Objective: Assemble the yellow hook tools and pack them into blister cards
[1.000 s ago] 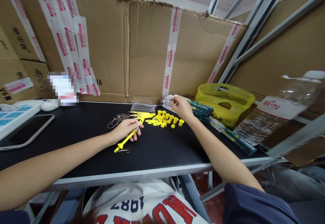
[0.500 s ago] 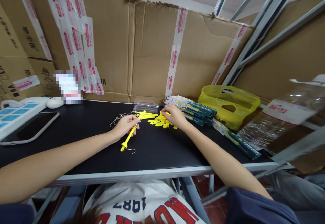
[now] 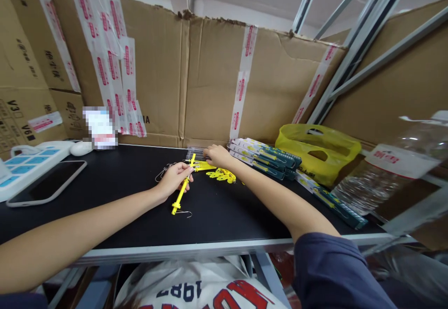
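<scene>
Presently, left hand (image 3: 176, 177) clamped on yellow tool (image 3: 180, 194)

The tool's hooked lower end points between six and seven o'clock. At the left hand's two o'clock, the right hand (image 3: 216, 155) is near clear tubes (image 3: 194, 152); its grip cannot be determined.

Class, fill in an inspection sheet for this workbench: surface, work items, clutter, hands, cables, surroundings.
Surface: black tabletop, pale metal front edge.
Work items: yellow rod, hooked wire at its lower end; small yellow parts; bent wires; clear tubes; illustrated boxes.
Clutter: smartphone, power strip, yellow plastic bag, plastic bottle.
Left hand: gripping the yellow rod.
Right hand: at the clear tubes; contact and grip unclear.
Cables: white loop at the power strip, possibly a cord.
Surroundings: taped cardboard behind, metal frame at right.
</scene>
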`<state>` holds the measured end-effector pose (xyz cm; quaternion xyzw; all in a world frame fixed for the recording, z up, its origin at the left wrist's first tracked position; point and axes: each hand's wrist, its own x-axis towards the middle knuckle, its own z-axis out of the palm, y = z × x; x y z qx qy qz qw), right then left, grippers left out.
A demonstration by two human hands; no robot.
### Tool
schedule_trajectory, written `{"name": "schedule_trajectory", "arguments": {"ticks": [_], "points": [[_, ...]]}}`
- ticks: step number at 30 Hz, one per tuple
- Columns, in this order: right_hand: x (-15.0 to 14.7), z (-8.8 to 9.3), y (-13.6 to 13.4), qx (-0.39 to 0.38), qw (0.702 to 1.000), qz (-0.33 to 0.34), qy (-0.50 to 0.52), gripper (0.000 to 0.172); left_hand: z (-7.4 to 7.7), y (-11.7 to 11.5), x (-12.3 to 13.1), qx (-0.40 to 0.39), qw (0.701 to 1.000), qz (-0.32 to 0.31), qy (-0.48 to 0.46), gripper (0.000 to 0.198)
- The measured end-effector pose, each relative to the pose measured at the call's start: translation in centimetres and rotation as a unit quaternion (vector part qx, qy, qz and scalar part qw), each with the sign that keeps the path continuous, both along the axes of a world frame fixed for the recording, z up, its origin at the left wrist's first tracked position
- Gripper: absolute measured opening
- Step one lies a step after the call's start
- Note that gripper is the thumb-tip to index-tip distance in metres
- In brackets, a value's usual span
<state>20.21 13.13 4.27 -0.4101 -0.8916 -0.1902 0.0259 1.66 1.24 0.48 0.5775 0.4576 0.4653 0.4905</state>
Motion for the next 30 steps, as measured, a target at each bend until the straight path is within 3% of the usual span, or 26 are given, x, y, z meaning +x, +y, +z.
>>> {"name": "schedule_trajectory", "arguments": {"ticks": [14, 25, 30], "points": [[-0.9, 1.0, 0.9, -0.052, 0.997, -0.012, -0.050, 0.034, -0.2, 0.0, -0.1, 0.000, 1.000, -0.002, -0.006, 0.031], [-0.4, 0.2, 1.9, -0.070, 0.997, -0.002, -0.035, 0.035, 0.3, 1.5, -0.2, -0.101, 0.990, -0.043, -0.092, 0.026], [-0.2, 0.8, 1.7, -0.060, 0.998, 0.012, 0.000, 0.038, 0.4, 2.5, -0.1, -0.126, 0.983, -0.046, -0.128, 0.021]]}}
